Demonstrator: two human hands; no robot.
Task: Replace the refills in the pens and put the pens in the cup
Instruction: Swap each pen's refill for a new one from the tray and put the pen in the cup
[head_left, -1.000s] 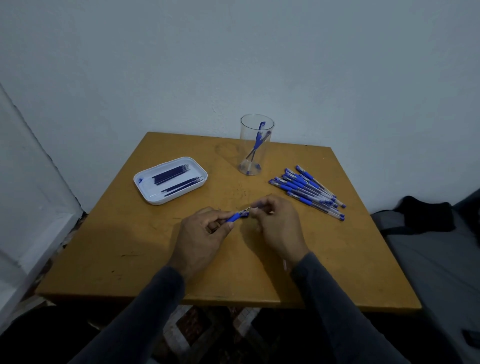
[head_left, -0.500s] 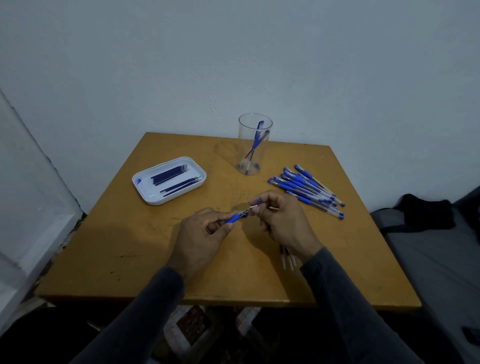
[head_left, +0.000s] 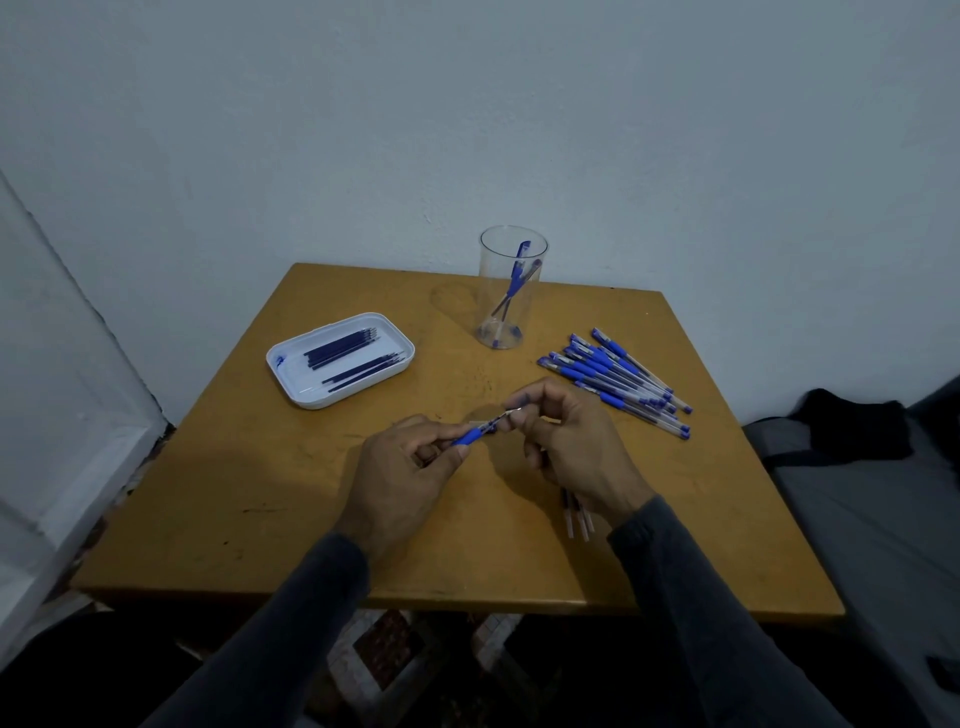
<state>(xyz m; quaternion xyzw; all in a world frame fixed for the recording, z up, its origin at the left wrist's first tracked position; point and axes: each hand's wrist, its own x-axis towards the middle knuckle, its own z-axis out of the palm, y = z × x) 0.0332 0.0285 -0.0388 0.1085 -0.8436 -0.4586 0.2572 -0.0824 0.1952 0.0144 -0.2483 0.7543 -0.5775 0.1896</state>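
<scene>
Under right hand, half-hidden refills

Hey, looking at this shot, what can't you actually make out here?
- Head view: the pen barrel is hidden inside the left hand.
- What the right hand pinches at the tip is too small to tell.
- The loose refills run under the right wrist.
- Pens in the cup overlap, so no count.

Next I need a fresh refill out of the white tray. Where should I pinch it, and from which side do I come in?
Probably from above, at mid-length. The refills lie flat in the white tray, in two close bunches running near-left to far-right, and the raised rim blocks a low sideways approach. Take an outermost one of the nearer bunch, fingers set across its thin shaft, so the neighbours stay put.
</scene>
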